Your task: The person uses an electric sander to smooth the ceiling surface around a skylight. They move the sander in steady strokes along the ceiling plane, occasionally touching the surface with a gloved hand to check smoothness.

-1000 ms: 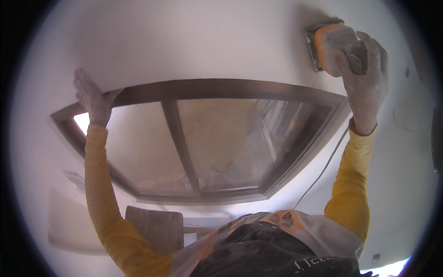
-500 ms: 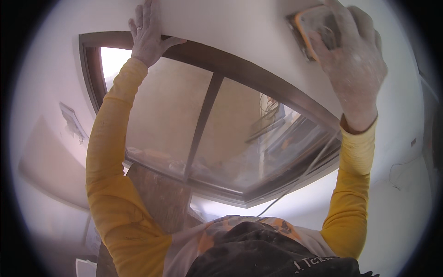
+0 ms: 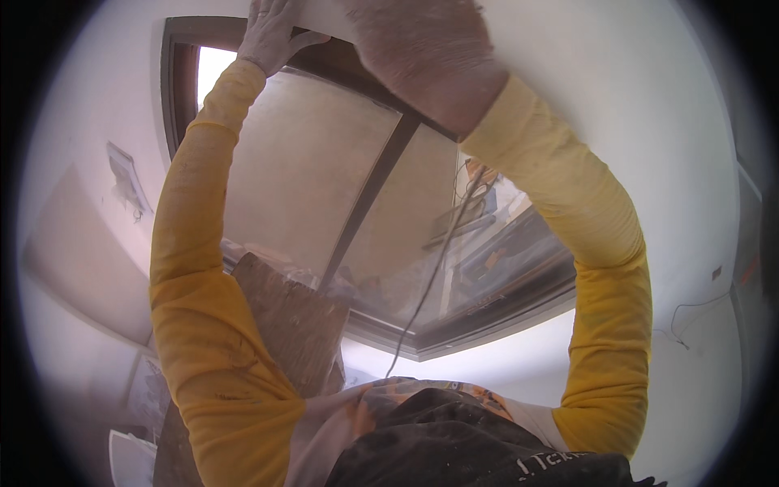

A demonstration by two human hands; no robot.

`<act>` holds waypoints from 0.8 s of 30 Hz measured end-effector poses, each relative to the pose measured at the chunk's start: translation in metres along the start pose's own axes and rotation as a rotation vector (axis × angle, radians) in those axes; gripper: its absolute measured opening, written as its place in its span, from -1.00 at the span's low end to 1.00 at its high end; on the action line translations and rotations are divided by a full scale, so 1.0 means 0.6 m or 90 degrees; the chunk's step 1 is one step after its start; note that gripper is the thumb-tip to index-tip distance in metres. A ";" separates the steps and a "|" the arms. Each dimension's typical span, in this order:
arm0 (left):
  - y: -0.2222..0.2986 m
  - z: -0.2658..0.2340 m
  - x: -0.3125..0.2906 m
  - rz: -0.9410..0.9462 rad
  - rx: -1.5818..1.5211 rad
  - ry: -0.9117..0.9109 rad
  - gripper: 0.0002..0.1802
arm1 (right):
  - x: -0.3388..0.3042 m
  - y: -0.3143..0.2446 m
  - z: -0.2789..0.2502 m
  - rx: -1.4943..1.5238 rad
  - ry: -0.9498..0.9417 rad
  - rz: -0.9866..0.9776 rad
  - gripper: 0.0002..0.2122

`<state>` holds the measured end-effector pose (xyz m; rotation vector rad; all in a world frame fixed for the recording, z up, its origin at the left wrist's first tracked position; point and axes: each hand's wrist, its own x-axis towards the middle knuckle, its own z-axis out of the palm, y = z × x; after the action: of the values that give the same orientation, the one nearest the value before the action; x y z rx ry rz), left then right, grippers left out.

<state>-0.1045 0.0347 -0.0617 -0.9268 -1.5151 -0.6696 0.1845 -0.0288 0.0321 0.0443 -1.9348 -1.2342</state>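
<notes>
My left hand (image 3: 272,36) is pressed to the wall above the window, its thumb stretched out along the top of the brown window frame (image 3: 182,81). Its fingertips run off the upper edge of the view. My right hand (image 3: 430,61) is raised over the top of the window, close to the left one, and smeared by motion. Its fingers lie beyond the upper edge, and so does the dusty, orange-edged sander it gripped a moment earlier. A grey cord (image 3: 434,276) runs from below up toward my right wrist.
Behind the dusty panes (image 3: 312,162) a clutter of items shows. A brown wooden board (image 3: 292,325) stands below the window at left. On the left wall hangs a small white fixture (image 3: 126,174); a thin loose wire (image 3: 682,325) sticks out of the right wall (image 3: 690,203).
My right hand has swept left across the wall with the sander, from the right side to above the window, and the cord has swung left. My left hand stays on the wall.
</notes>
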 end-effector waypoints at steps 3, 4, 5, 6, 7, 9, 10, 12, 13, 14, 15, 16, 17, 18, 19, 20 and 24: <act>-0.029 0.038 -0.023 0.027 -0.119 0.026 0.22 | -0.023 -0.036 0.019 -0.046 -0.007 0.021 -0.72; -0.028 0.030 -0.018 0.027 -0.239 -0.003 0.13 | -0.032 -0.038 0.021 -0.080 -0.030 0.005 -0.72; -0.023 0.023 -0.014 0.013 -0.270 -0.013 0.10 | -0.041 -0.038 0.021 -0.115 -0.055 -0.009 -0.71; -0.015 0.016 -0.015 -0.001 -0.302 -0.023 0.07 | -0.050 -0.038 0.019 -0.149 -0.080 -0.023 -0.70; -0.008 0.001 -0.012 -0.015 -0.332 -0.030 0.04 | -0.059 -0.034 0.009 -0.124 -0.084 -0.023 -0.70; -0.006 -0.013 -0.016 -0.029 -0.301 -0.049 0.09 | -0.082 -0.019 -0.015 -0.073 -0.095 -0.021 -0.68; -0.006 -0.022 -0.014 -0.036 -0.285 -0.057 0.11 | -0.097 -0.009 -0.022 -0.075 -0.065 -0.026 -0.71; 0.005 -0.041 -0.008 -0.048 -0.272 -0.061 0.19 | -0.133 0.012 -0.038 -0.087 -0.018 -0.031 -0.75; 0.017 -0.050 -0.004 -0.051 -0.272 -0.064 0.23 | -0.149 0.024 -0.057 -0.092 -0.027 -0.022 -0.75; 0.026 -0.064 0.004 -0.069 -0.274 -0.090 0.43 | -0.163 0.033 -0.083 -0.097 -0.033 -0.016 -0.76; 0.037 -0.073 0.007 -0.058 -0.285 -0.067 0.43 | -0.175 0.043 -0.109 -0.104 -0.040 -0.012 -0.76; 0.045 -0.081 0.011 -0.042 -0.289 -0.043 0.43 | -0.193 0.050 -0.126 -0.099 -0.059 0.011 -0.74; 0.053 -0.091 0.015 -0.022 -0.295 -0.021 0.43 | -0.212 0.052 -0.141 -0.093 -0.080 0.038 -0.72; 0.063 -0.101 0.019 0.011 -0.310 -0.011 0.42 | -0.233 0.061 -0.156 -0.091 -0.084 0.058 -0.70; 0.086 -0.114 0.025 0.036 -0.311 -0.010 0.41 | -0.252 0.067 -0.168 -0.089 -0.093 0.081 -0.67; 0.110 -0.126 0.028 0.060 -0.315 -0.009 0.41 | -0.272 0.073 -0.180 -0.091 -0.087 0.098 -0.63; 0.202 -0.168 0.032 0.191 -0.345 -0.012 0.20 | -0.335 0.104 -0.239 -0.118 -0.106 0.181 -0.52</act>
<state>0.0514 0.0171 -0.0377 -1.5377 -1.1890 -0.8671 0.4339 -0.0159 -0.0175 -0.4275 -1.8788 -1.2483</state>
